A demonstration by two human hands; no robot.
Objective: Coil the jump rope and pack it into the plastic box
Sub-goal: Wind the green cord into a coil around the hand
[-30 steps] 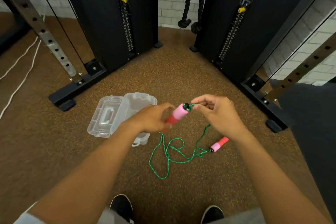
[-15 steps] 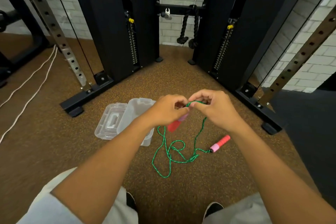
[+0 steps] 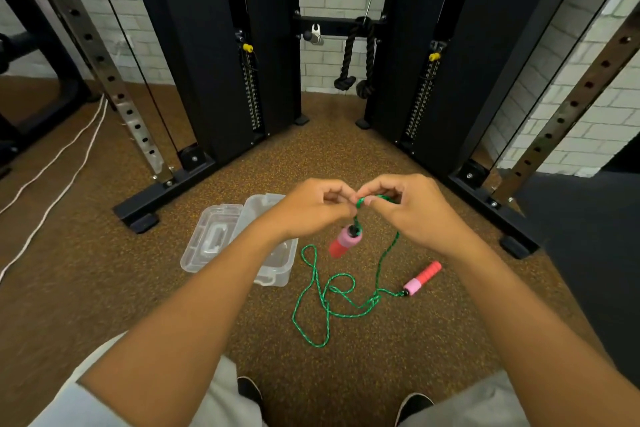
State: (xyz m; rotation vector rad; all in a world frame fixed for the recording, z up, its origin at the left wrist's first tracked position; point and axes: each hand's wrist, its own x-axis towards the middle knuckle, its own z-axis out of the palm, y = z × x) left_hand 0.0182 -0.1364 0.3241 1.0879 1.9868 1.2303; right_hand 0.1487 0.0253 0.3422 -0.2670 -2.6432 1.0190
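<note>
Head view: both hands meet above the floor (image 3: 415, 350), left hand (image 3: 311, 210) and right hand (image 3: 412, 208) each pinching the green rope (image 3: 327, 302) near its top. One handle (image 3: 344, 240) dangles below them; the other handle (image 3: 422, 278) lies on the floor. Beside the loose rope sits the open box (image 3: 273, 274).

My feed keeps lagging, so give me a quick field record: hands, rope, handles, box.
left hand: pinches the green rope near its upper handle
right hand: pinches the same rope beside the left hand
rope: mostly loose on the floor, not coiled
upper handle: hangs below the hands
other handle: lies on the floor
box: open, lid folded back, no rope inside
</note>
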